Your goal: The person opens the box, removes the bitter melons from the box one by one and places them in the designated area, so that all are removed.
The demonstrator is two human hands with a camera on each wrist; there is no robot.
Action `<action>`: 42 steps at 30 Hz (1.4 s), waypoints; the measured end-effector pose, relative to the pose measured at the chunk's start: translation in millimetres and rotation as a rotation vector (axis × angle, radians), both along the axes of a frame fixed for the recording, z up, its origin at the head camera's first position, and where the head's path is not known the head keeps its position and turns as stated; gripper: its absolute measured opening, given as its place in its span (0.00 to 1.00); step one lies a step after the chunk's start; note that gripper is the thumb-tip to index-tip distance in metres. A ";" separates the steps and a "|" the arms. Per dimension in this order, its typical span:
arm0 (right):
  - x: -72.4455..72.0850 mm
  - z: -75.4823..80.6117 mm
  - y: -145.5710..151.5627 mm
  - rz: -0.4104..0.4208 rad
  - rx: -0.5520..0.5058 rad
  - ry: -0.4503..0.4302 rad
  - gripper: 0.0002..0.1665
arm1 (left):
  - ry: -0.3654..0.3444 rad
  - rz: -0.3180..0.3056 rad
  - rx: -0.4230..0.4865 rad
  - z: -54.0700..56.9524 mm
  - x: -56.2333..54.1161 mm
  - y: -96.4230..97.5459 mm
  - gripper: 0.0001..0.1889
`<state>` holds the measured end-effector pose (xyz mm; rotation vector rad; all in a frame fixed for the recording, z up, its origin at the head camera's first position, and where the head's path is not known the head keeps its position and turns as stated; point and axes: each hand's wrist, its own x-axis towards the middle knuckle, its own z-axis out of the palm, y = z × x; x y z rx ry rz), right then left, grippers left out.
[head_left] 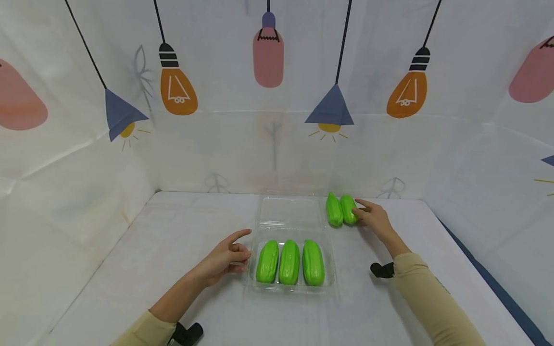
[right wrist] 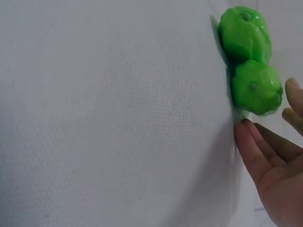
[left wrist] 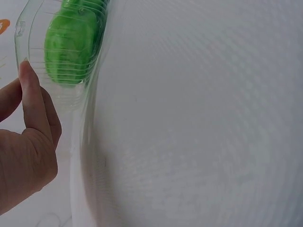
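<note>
- White cloth walls (head_left: 238, 149) are printed with orange bulbs (head_left: 179, 91), blue lamps (head_left: 330, 108) and pink lamps (head_left: 268, 57) above a white surface (head_left: 173, 245).
- Three green vegetables (head_left: 289, 262) are lined up in a clear box (head_left: 277, 234), whose lid (head_left: 292, 211) is laid open behind.
- Two more vegetables (head_left: 334, 210) are set side by side right of the lid.
- The left hand (head_left: 218, 262) is placed at the box's left rim, grip loosely parted.
- The right hand (head_left: 374, 218) is held at the outermost vegetable, grip spread; whether contact is made cannot be told.

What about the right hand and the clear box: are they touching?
Apart: the head view shows two green vegetables and bare white tabletop lying between the right hand and the clear box.
</note>
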<state>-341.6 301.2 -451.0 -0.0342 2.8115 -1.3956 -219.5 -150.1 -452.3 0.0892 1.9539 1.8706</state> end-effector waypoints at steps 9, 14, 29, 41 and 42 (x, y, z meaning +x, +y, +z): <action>4.6 4.6 5.7 -0.014 -0.003 0.031 0.37 | -0.002 -0.005 -0.006 0.9 0.2 2.3 0.38; 9.9 12.3 5.4 -0.020 0.018 0.073 0.36 | 0.001 0.007 -0.009 1.1 0.0 2.6 0.37; 21.9 24.7 6.1 0.022 -0.044 0.101 0.37 | 0.000 -0.014 0.013 -0.4 -1.7 1.2 0.37; 44.5 47.0 -18.0 0.158 -0.019 0.125 0.36 | 0.004 -0.021 0.016 -1.8 -1.1 -0.3 0.38; 46.6 48.9 -21.0 0.164 -0.015 0.127 0.36 | 0.005 -0.021 0.015 -1.9 -0.9 -0.5 0.38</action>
